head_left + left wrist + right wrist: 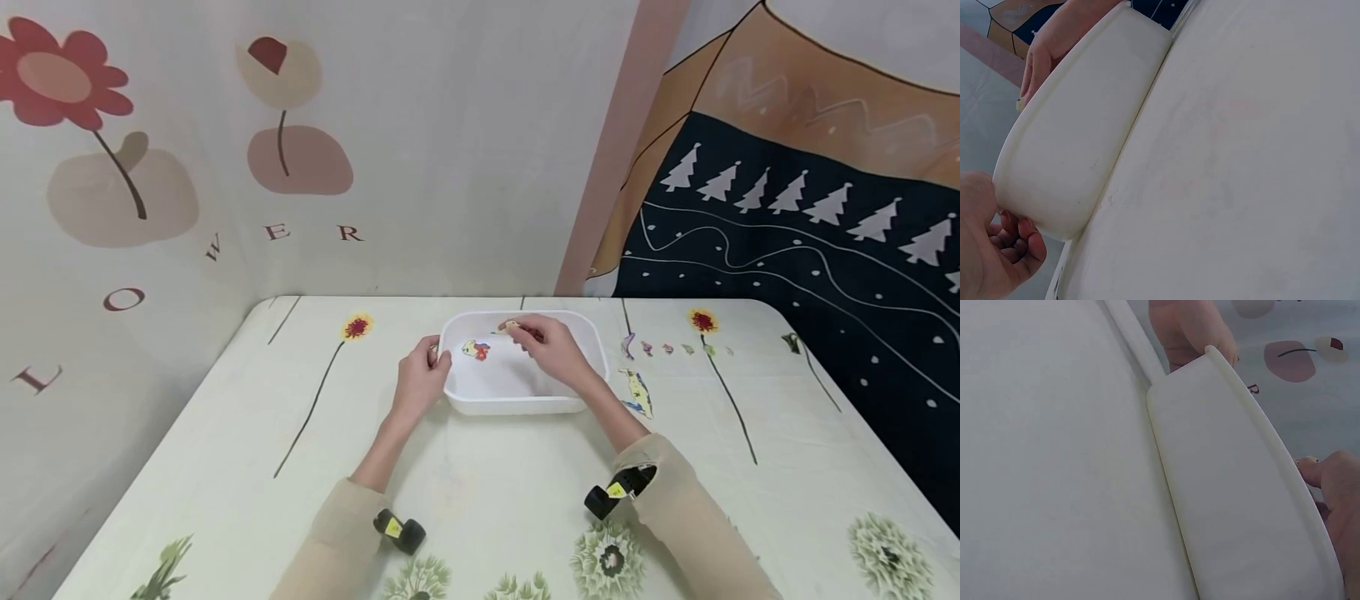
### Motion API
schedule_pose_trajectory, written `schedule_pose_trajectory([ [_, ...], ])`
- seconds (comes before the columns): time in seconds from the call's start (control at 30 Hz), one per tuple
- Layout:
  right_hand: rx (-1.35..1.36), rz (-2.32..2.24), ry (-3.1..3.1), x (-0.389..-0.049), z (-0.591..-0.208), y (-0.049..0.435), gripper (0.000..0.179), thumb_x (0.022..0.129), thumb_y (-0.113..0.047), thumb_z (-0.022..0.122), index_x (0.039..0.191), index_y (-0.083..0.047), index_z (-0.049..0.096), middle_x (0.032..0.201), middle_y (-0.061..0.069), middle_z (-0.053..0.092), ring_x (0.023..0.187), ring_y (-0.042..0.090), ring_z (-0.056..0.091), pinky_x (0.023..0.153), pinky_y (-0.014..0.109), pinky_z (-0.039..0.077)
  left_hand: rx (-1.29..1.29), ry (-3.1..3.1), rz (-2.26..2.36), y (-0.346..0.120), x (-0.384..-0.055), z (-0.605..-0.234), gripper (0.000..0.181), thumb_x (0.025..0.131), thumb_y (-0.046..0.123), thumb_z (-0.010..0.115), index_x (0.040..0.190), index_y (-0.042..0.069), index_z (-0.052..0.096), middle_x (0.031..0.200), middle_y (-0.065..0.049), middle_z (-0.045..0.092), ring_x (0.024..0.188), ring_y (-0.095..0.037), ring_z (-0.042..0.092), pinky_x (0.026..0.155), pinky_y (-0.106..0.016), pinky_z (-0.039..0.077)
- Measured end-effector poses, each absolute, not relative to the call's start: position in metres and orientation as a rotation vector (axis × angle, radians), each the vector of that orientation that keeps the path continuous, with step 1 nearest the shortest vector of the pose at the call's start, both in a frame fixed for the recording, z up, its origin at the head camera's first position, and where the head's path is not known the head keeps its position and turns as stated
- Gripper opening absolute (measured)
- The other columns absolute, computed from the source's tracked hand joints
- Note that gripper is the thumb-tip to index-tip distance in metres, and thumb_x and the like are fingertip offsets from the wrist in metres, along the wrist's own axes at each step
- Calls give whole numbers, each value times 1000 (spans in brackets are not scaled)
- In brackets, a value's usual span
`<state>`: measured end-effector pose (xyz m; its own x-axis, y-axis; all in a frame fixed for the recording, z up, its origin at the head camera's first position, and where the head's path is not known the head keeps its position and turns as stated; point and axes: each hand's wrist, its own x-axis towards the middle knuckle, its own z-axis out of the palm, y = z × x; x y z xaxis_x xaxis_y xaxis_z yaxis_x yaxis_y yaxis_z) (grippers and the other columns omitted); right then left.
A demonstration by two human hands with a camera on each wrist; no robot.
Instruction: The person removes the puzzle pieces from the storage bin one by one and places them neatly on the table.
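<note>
A white plastic tray [491, 382] with rounded corners stands on the table. My left hand [422, 382] grips its left rim, the thumb over the edge and the fingers curled outside, as the left wrist view also shows. Over the tray, my right hand [553, 350] pinches a small, flat yellowish piece [510, 325] between thumb and fingertips. What the piece depicts is too small to make out. A colourful flat piece [476, 350] in red, yellow and blue lies inside the tray on the left. In the right wrist view, the tray wall [1229, 481] hides part of the right hand.
Right of the tray lies a yellow and blue flat piece [638, 393]. Behind it, a purple piece [627, 345] begins a row of several tiny coloured pieces. The tablecloth [517, 475] is printed with flowers. A patterned curtain [450, 208] hangs behind the table.
</note>
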<state>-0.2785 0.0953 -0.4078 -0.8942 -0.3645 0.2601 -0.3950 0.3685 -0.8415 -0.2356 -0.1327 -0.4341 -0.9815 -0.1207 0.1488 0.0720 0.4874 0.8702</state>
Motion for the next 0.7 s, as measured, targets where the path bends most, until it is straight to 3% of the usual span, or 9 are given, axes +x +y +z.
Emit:
schedule_pose_trajectory([
  [0.27, 720, 1664, -2468, -267, -398, 117, 18, 94, -10, 71, 105, 3, 77, 90, 19, 67, 70, 25, 55, 59, 21, 40, 39, -2546, -1489, -133, -236, -434, 39, 100, 12, 55, 136, -5, 57, 78, -5, 46, 68, -16, 43, 55, -23, 33],
  [0.4, 634, 1710, -2472, -265, -396, 126, 18, 92, -14, 75, 103, 0, 78, 94, 14, 71, 76, 30, 61, 64, 20, 48, 39, -2547, -1487, -133, -236, -435, 39, 100, 12, 56, 136, -5, 57, 78, -4, 46, 68, -16, 42, 55, -23, 33],
  [0.7, 536, 1788, -2480, -257, -391, 149, 18, 93, -14, 74, 102, 0, 76, 89, 12, 74, 76, 21, 71, 76, 27, 56, 34, -2539, -1485, -133, -236, -435, 39, 100, 12, 55, 135, -5, 57, 78, -4, 46, 68, -16, 42, 55, -23, 33],
])
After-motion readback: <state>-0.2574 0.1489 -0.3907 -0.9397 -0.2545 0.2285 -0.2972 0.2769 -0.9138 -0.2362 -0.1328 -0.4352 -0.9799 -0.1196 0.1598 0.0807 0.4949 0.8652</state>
